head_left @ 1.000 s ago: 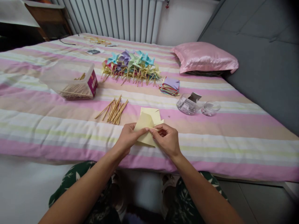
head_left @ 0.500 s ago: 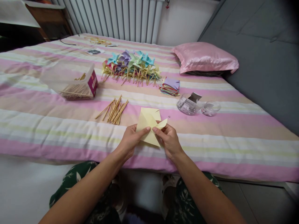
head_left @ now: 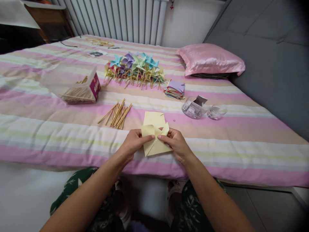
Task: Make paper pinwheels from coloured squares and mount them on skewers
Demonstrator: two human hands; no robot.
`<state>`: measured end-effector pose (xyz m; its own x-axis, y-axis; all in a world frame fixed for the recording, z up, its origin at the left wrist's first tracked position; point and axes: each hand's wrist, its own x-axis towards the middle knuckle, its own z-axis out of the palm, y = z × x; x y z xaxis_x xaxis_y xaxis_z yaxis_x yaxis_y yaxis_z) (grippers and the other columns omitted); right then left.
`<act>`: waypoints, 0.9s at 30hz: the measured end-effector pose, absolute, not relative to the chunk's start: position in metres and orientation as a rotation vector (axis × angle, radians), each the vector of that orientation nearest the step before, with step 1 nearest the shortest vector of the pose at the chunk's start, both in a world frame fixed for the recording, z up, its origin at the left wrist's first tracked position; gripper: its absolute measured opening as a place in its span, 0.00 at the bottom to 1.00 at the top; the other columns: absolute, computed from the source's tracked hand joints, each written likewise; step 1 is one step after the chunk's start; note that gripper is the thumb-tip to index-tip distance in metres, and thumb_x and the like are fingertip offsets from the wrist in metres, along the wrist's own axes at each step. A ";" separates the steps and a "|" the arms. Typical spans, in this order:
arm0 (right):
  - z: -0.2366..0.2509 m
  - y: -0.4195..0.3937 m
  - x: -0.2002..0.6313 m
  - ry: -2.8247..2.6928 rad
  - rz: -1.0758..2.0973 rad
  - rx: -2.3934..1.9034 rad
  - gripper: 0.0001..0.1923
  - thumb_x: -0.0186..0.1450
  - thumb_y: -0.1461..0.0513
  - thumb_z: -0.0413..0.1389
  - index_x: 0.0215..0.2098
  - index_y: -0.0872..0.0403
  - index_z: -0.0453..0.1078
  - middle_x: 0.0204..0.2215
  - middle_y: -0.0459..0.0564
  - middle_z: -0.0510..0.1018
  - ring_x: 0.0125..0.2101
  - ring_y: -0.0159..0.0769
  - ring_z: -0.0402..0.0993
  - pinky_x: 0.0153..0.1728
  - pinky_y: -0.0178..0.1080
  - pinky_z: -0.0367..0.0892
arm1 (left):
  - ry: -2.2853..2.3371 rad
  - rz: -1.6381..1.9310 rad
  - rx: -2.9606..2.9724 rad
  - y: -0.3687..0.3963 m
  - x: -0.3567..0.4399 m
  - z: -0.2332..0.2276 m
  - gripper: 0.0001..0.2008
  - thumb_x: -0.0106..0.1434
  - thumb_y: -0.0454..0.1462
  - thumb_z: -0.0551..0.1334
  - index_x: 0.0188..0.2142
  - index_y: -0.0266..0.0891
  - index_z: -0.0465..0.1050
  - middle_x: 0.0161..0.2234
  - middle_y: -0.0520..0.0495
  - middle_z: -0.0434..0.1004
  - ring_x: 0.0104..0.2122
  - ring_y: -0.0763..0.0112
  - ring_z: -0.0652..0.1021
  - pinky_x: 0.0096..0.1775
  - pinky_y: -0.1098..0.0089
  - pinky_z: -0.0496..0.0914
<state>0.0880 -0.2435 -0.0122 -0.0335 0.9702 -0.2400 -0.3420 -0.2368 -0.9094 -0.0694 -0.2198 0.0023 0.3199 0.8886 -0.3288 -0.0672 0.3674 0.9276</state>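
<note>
Between my two hands is a pale yellow pinwheel paper (head_left: 156,147), slit from its corners, with blades curled in toward the centre. My left hand (head_left: 135,141) grips its left side, thumb pressed near the middle. On the right side my right hand (head_left: 178,144) pinches it the same way, its thumb almost meeting the other. Fingers behind the paper are mostly hidden. Just beyond lies another yellow paper square (head_left: 154,118) with a slit at its corner, flat on the bed. A tiny metallic piece (head_left: 174,120) rests to its right.
Wooden sticks (head_left: 117,114) lie to the left, with a clear box (head_left: 70,75) of more sticks behind. Finished pinwheels (head_left: 135,66) are heaped farther back. Right of them sit stacked coloured papers (head_left: 175,88), a clear tub (head_left: 191,109), a small round container (head_left: 216,112) and a pink pillow (head_left: 211,59).
The yellow paper has been turned in my hands, and a blade on the left is now folded in under my left thumb. The loose square shows more.
</note>
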 end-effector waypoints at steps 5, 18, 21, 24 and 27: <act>-0.012 -0.243 0.088 -0.869 1.517 -1.105 0.19 0.46 0.60 0.66 0.37 0.56 0.73 0.30 0.49 0.80 0.28 0.33 0.74 0.30 0.34 0.68 | 1.051 0.774 1.000 -0.220 -0.070 0.001 0.17 0.46 0.36 0.69 0.38 0.33 0.78 0.32 0.44 0.81 0.31 0.67 0.77 0.32 0.73 0.67; -0.018 -0.241 0.086 -0.995 1.369 -1.119 0.22 0.49 0.57 0.64 0.41 0.54 0.69 0.29 0.47 0.78 0.27 0.33 0.74 0.28 0.35 0.68 | 1.022 0.834 0.959 -0.220 -0.068 -0.003 0.17 0.46 0.35 0.69 0.38 0.32 0.77 0.33 0.43 0.81 0.30 0.67 0.77 0.32 0.72 0.68; -0.019 -0.239 0.087 -1.113 1.134 -1.153 0.25 0.52 0.56 0.63 0.46 0.54 0.65 0.33 0.49 0.77 0.29 0.32 0.73 0.30 0.35 0.68 | 1.068 0.911 0.904 -0.217 -0.068 -0.005 0.15 0.44 0.35 0.69 0.33 0.31 0.77 0.31 0.42 0.81 0.27 0.68 0.77 0.30 0.72 0.68; -0.016 -0.241 0.088 -1.241 0.774 -1.213 0.24 0.54 0.58 0.61 0.47 0.53 0.64 0.36 0.50 0.75 0.31 0.32 0.71 0.31 0.35 0.67 | 1.118 0.999 0.846 -0.213 -0.071 -0.003 0.15 0.43 0.36 0.70 0.33 0.31 0.76 0.30 0.43 0.80 0.26 0.68 0.77 0.29 0.71 0.69; -0.012 -0.247 0.087 -1.376 0.414 -1.239 0.16 0.57 0.61 0.59 0.44 0.53 0.68 0.33 0.48 0.75 0.31 0.32 0.70 0.34 0.36 0.67 | 1.117 1.079 0.803 -0.207 -0.076 0.002 0.15 0.43 0.35 0.69 0.33 0.33 0.76 0.30 0.44 0.80 0.26 0.69 0.77 0.29 0.72 0.69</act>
<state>0.0868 -0.2468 -0.0118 0.2426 0.8321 0.4988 0.4187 0.3740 -0.8276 -0.0761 -0.2072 0.0020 0.0717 0.9528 -0.2951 -0.2626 0.3034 0.9160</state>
